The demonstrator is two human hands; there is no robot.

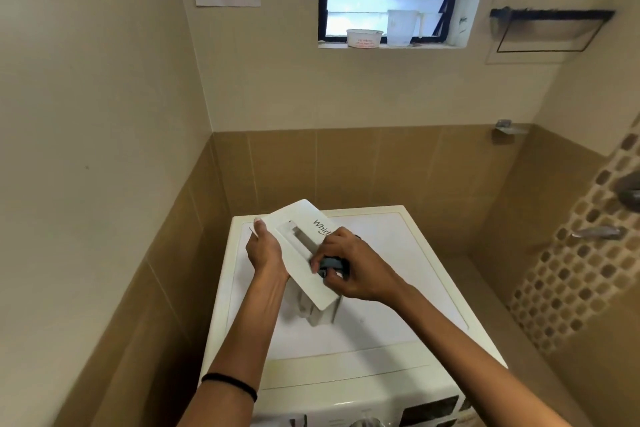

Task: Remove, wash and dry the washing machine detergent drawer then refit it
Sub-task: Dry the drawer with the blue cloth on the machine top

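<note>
The white detergent drawer (300,246) is held above the top of the white washing machine (398,288), its front panel with the recessed handle and brand lettering facing up. My left hand (265,251) grips the panel's left edge. My right hand (349,269) presses a small dark grey-blue item (330,263) against the panel's right side; I cannot tell what that item is. The drawer's compartments hang below the panel, mostly hidden.
Tiled walls close in on the left, back and right. The window sill holds a white tub (364,38) and a clear jug (403,27). Metal fittings (597,231) jut from the mosaic wall at right. The machine's control panel (429,409) is at the bottom edge.
</note>
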